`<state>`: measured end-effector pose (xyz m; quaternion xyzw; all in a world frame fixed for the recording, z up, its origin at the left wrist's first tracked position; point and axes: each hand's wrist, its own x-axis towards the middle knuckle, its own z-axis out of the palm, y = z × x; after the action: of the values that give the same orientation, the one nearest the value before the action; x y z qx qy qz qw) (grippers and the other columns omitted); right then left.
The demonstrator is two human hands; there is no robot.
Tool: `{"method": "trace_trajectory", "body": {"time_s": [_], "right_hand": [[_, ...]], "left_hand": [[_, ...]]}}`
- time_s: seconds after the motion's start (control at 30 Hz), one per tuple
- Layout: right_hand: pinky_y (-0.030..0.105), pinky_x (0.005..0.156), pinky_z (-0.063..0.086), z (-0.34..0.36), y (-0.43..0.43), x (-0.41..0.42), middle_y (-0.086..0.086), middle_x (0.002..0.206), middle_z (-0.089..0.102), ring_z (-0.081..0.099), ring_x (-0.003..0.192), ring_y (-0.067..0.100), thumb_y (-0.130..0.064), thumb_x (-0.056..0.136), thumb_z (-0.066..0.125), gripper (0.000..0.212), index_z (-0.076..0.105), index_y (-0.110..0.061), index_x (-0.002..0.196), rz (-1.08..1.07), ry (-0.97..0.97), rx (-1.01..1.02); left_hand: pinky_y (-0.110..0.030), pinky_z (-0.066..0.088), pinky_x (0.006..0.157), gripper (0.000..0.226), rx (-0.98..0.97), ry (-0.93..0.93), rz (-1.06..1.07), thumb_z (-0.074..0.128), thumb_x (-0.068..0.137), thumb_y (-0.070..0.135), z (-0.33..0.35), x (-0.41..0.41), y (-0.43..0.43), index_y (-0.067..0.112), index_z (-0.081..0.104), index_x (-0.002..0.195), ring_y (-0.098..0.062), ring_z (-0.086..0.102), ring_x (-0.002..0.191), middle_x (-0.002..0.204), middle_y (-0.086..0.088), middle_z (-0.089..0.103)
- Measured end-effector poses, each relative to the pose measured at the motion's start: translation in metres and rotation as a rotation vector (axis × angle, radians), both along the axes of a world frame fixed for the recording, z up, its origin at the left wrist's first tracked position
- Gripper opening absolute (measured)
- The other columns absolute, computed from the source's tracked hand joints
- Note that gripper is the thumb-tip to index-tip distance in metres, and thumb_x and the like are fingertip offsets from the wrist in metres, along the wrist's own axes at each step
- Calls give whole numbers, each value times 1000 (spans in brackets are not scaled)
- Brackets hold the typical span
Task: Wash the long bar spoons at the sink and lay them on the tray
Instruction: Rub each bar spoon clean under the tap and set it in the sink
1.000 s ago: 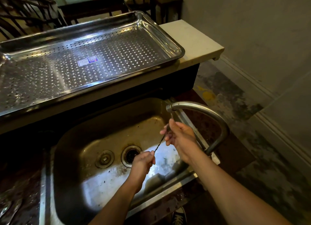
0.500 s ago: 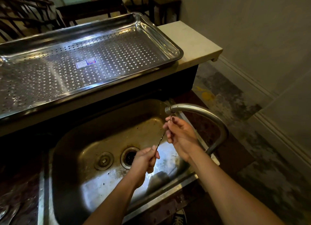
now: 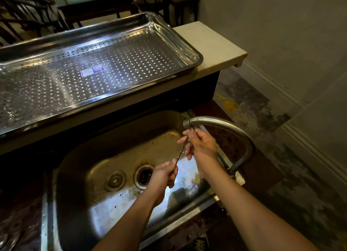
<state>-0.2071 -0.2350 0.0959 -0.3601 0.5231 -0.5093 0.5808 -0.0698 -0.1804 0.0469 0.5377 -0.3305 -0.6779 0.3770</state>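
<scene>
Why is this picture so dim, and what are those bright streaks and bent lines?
Head view: dim warm light; glare streaks on the tray, a pale sheen in the sink; the wide lens bows the counter; the right hand looks smeared; the bar spoon is a thin dark line.

Faucet [image 3: 234, 127] arches over the right side of the sink [image 3: 78, 166], with the spout just above my right hand [image 3: 201, 144], so it's tight there. I see open room over the basin's left half. To reach the tray [image 3: 189, 44] I must lift over the raised tabletop [image 3: 212, 42] edge behind the sink. Tray floor is open, flat sticker [image 3: 92, 70] only.
</scene>
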Motion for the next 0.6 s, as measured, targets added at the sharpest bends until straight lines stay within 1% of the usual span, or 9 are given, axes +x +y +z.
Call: {"method": "trace_trajectory", "body": {"time_s": [0.03, 0.13, 0.2, 0.3, 0.37, 0.43, 0.5, 0.53, 0.6], "right_hand": [[21, 40, 42, 0, 1, 2, 6, 82, 76, 52, 46, 8, -12, 99, 55, 10, 64, -12, 94, 11, -3, 3], [21, 45, 47, -1, 7, 4, 4, 91, 77, 56, 52, 8, -4, 96, 56, 15, 64, -14, 104, 59, -41, -19], [22, 41, 47, 0, 6, 2, 5, 84, 77, 55, 46, 8, -15, 98, 56, 13, 65, -14, 107, 8, -51, -19], [24, 35, 45, 1, 2, 2, 6, 66, 71, 50, 37, 11, -25, 101, 51, 15, 65, -21, 97, -77, -17, -25], [24, 35, 44, -2, 4, 6, 6, 65, 71, 49, 36, 13, -25, 102, 50, 16, 64, -18, 96, -103, 24, 3], [26, 38, 49, -7, 10, 8, 4, 78, 74, 55, 40, 14, -17, 100, 53, 13, 62, -10, 106, -62, 65, 73], [27, 44, 55, -13, 17, 12, 7, 91, 75, 59, 44, 13, -4, 97, 55, 19, 58, -5, 116, 13, 36, 130], [27, 44, 56, -16, 20, 13, 8, 90, 75, 59, 45, 13, -2, 97, 54, 22, 58, -4, 118, 27, 16, 139], [26, 41, 54, -21, 25, 15, 7, 80, 74, 59, 43, 13, -8, 99, 54, 18, 59, -5, 116, -2, 19, 123]], "left_hand": [[-24, 19, 44, 47, 1, 0, 5, 48, 99, 31, 0, -2, 0, 18, 48, 54, -14, 16, 46, 50, -1, 25], [-24, 17, 45, 49, 2, 1, 15, 47, 99, 31, 0, -2, 1, 20, 47, 52, -14, 15, 46, 52, -2, 22], [-25, 15, 46, 47, 6, -14, -3, 49, 98, 31, 2, 0, 0, 19, 48, 52, -14, 15, 46, 51, -2, 23], [-28, 12, 49, 47, 21, -56, -38, 51, 98, 34, 3, 1, 0, 19, 50, 53, -15, 15, 47, 50, -1, 26], [-24, 14, 45, 49, 28, -111, -54, 51, 98, 37, -1, 5, 3, 21, 50, 51, -13, 16, 45, 49, 0, 28], [-21, 17, 41, 52, 51, -201, -59, 51, 97, 39, -7, 14, 9, 22, 49, 48, -12, 17, 42, 47, 2, 29], [-21, 17, 39, 52, 71, -285, -54, 51, 96, 42, -14, 28, 15, 23, 51, 48, -12, 19, 41, 45, 4, 30], [-22, 18, 39, 52, 68, -317, -56, 51, 96, 42, -15, 34, 17, 23, 51, 48, -12, 20, 42, 44, 5, 30], [-21, 22, 42, 51, 26, -383, -63, 52, 95, 45, -15, 42, 17, 23, 52, 49, -11, 23, 42, 45, 5, 31]]}}
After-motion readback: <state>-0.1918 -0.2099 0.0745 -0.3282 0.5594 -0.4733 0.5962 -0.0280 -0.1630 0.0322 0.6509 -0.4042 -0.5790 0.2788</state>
